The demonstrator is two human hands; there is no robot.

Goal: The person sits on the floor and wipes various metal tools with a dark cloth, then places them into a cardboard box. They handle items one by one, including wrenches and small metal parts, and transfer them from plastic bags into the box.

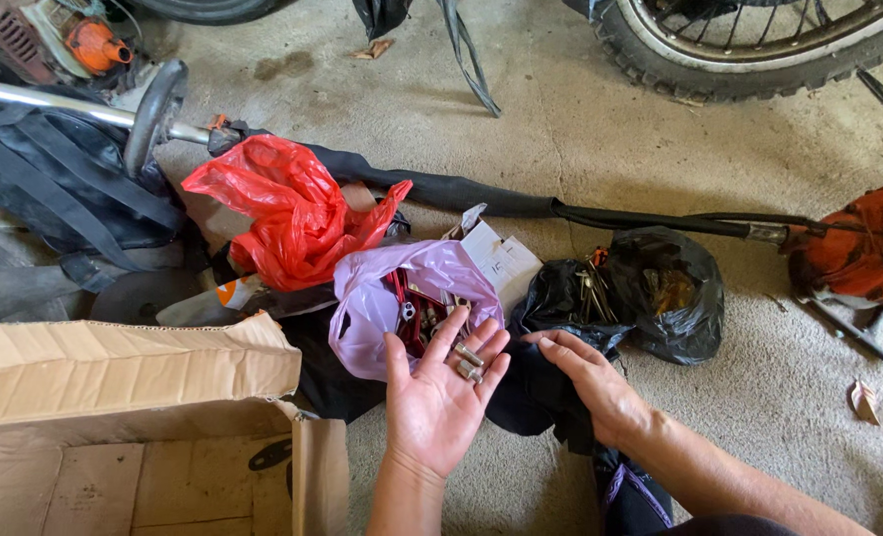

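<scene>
Bolts point(469, 363) sit loose on the flat, palm-up left hand point(439, 397), right hand point(590, 382) just beside it pressing spread fingers on black cloth point(536, 397), purple bag point(382, 298) just past the fingertips, red bag point(292, 208) further back.

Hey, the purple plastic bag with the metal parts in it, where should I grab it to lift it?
Probably by the loose rim of the purple bag, coming from above. Its mouth lies open toward you with red and metal parts showing inside, so gathering the rim should close it and keep them in. The left hand is palm up with small bolts on it; the right hand rests on black cloth.
</scene>
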